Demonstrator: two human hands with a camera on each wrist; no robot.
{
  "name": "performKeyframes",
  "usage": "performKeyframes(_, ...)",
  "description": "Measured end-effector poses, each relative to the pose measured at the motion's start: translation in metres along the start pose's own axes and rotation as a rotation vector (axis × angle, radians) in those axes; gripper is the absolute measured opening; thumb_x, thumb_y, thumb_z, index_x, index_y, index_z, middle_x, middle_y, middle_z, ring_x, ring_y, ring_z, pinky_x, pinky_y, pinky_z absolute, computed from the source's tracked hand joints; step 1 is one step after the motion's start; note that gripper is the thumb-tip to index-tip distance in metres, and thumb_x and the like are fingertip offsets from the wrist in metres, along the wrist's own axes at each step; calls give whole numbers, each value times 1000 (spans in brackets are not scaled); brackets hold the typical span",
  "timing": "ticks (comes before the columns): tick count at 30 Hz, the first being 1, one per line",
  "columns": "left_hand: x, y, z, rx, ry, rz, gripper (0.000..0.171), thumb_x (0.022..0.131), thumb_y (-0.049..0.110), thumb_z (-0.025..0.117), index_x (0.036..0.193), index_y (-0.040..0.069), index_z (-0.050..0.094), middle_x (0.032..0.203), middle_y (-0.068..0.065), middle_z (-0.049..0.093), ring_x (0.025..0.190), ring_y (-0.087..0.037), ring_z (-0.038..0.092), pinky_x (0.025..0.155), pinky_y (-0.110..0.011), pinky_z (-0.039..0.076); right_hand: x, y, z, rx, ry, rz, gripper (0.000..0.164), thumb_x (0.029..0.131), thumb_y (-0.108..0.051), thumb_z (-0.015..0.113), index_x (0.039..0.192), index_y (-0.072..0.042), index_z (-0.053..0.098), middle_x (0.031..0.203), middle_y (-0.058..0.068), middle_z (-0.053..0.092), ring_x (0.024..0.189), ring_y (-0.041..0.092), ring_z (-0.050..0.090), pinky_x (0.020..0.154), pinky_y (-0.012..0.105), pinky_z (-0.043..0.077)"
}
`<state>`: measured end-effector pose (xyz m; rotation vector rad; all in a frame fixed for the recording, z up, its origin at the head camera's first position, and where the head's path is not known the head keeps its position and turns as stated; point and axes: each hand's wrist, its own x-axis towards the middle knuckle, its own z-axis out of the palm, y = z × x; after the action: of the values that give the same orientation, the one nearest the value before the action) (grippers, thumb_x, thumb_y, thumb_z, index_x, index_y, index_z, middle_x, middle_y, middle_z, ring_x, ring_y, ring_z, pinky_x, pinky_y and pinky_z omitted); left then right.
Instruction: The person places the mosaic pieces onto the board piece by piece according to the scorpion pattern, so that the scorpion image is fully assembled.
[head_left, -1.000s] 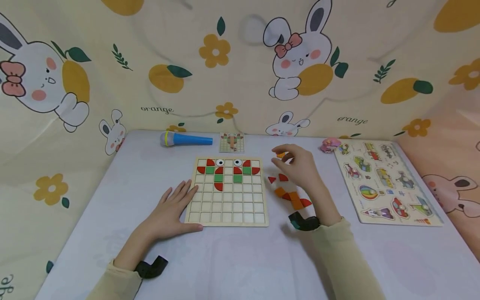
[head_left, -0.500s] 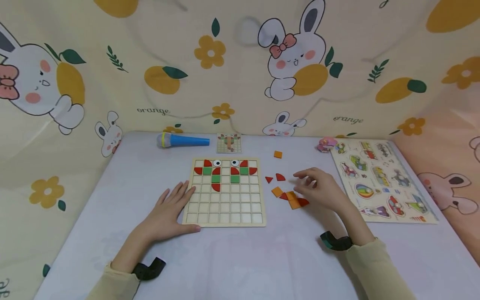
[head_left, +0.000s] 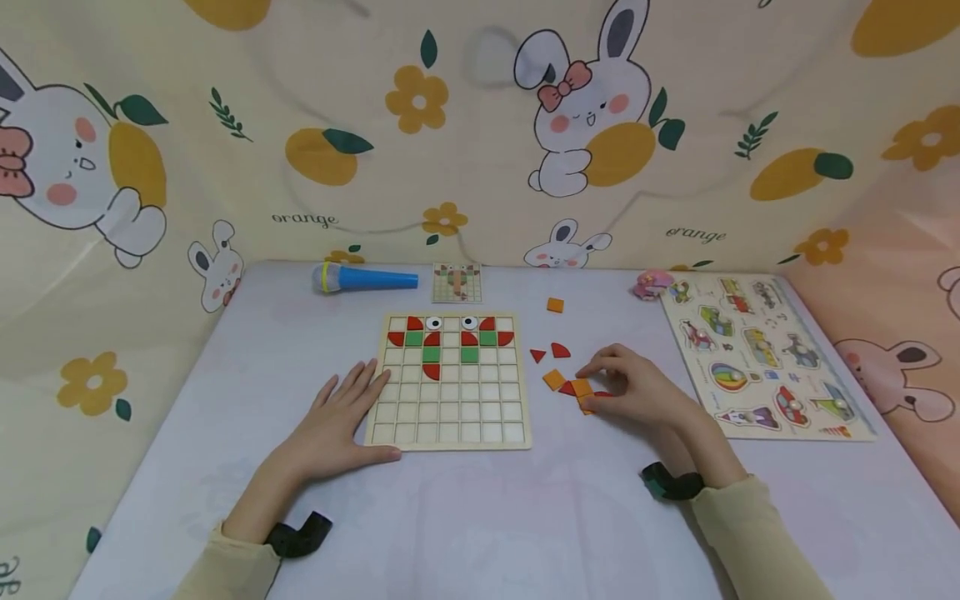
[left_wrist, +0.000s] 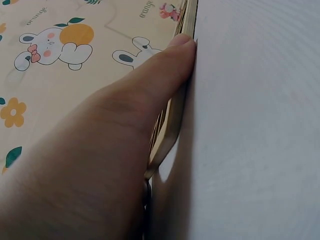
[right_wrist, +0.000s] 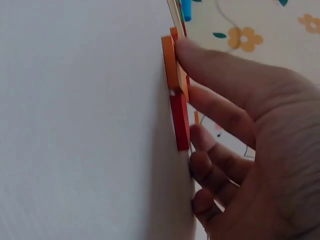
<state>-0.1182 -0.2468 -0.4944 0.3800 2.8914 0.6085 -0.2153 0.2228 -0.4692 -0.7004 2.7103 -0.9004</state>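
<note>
Grid board [head_left: 491, 412] on table [head_left: 465, 517], card [head_left: 457, 284] behind it, tiles [head_left: 554, 380] at right, puzzle [head_left: 765, 396] farther right

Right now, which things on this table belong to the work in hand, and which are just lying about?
Seemingly part of it:
Grid board, touched by the left hand
Coloured pieces set in it
Loose orange and red pieces, at the right hand
Small pattern card, probably a guide

Seemingly just lying about:
Blue toy microphone
Picture puzzle board
Pink object beside it

The white table [head_left: 480, 517] bears a grid board [head_left: 448, 392], loose tiles [head_left: 554, 380], card [head_left: 457, 284], microphone [head_left: 375, 279] and picture puzzle [head_left: 761, 395].
</note>
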Motion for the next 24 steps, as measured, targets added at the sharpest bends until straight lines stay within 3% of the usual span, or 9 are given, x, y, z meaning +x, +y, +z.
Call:
performKeyframes(3, 0, 0, -1, -1, -1, -2, 122, 79, 79, 73, 170, 12, 26, 178, -13, 11, 165, -37, 6, 129, -65, 3, -1, 2, -2, 22, -20, -11, 34, 88, -29, 89, 119, -21, 79, 130, 9, 61, 126, 33, 53, 110, 59, 47)
performKeyframes(6, 1, 1, -1, -4, -2, -3, 122, 79, 78, 74, 170, 12, 26, 178, -13, 12, 165, -37, 6, 130, -65, 3, -1, 3, -2, 47, -25, -8, 28, 92, -26, 85, 119, -19, 78, 131, 10, 61, 127, 34, 52, 112, 61, 45)
performKeyframes(9, 0, 0, -1, -6, -2, -5, 122, 79, 77, 74, 169, 11, 26, 178, -13, 12, 165, -37, 6, 130, -65, 3, 0, 3, -1, 56, -12, 3, 23, 95, -25, 82, 117, -18, 77, 130, 10, 62, 121, 32, 54, 107, 56, 48)
performKeyframes(16, 1, 0, 0, 3, -1, -3, 122, 79, 78, 74, 169, 11, 27, 178, -13, 12, 165, -37, 6, 129, -65, 4, 2, 0, 2, 44, 48, -9, 9, 100, -17, 77, 108, -20, 74, 114, 2, 66, 101, 22, 54, 84, 29, 48)
performKeyframes(20, 1, -1, 1, 10, -4, 0, 122, 79, 79, 73, 170, 11, 26, 178, -13, 12, 165, -37, 6, 129, -65, 4, 3, -2, 3, 37, 69, 19, 7, 101, -14, 74, 108, -16, 74, 107, 3, 67, 95, 21, 54, 79, 27, 47)
performKeyframes(24, 1, -1, 0, 8, -6, -1, 122, 79, 78, 73, 170, 11, 25, 178, -14, 12, 165, -37, 6, 129, -65, 4, 11, -6, 2, 13, 84, 80, 21, 101, -18, 75, 121, -11, 72, 109, 7, 66, 95, 23, 55, 80, 29, 49)
